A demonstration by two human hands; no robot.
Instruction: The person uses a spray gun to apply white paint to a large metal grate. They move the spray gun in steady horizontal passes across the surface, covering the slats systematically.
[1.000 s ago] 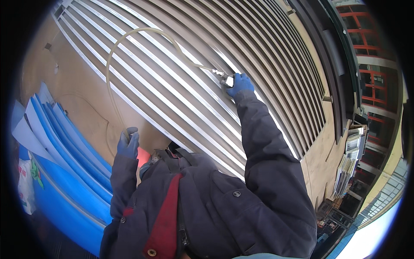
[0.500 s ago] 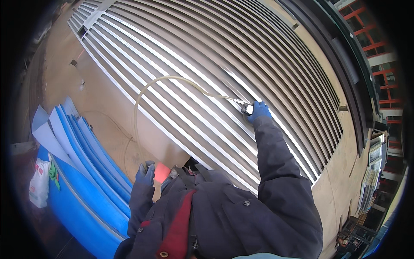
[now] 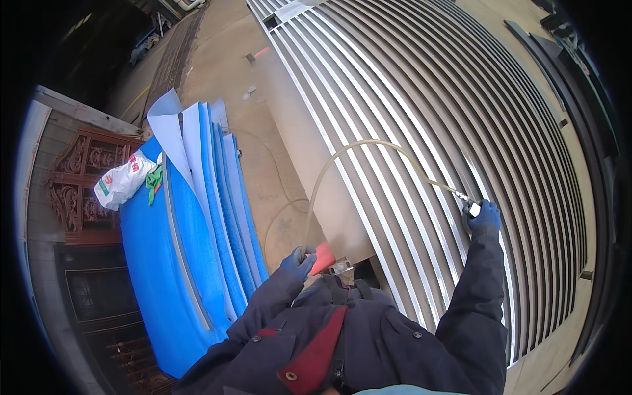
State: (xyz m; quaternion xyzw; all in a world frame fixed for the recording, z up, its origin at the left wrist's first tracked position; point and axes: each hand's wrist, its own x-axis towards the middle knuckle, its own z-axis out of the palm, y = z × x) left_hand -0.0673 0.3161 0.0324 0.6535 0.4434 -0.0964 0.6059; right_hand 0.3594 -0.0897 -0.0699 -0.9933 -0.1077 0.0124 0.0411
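Note:
My right hand (image 3: 486, 215), in a blue glove, is closed around a small air tool (image 3: 474, 210) and rests over the bright metal slats of a long panel (image 3: 368, 168). The hand hides much of the tool, including its working end. A pale, clear hose (image 3: 359, 143) runs from the tool's metal coupling, arches left over the slats and drops toward my left hand. Low in front of my body, my left hand (image 3: 297, 264), also gloved, has its fingers curled round the hose. A red piece (image 3: 322, 259) shows just beside it.
Blue sheets (image 3: 191, 230) stand in a stack on the left, with a white plastic bag (image 3: 125, 179) and green cloth (image 3: 155, 182) on top. Behind them is a carved brown door (image 3: 85, 187). Dark metal lengths (image 3: 559, 79) lie beyond the panel. Thin hose loops cross the floor.
The view has swung left, showing more of the blue sheets and the carved door. My right hand keeps the air tool on the slats; my left hand remains low by the hose.

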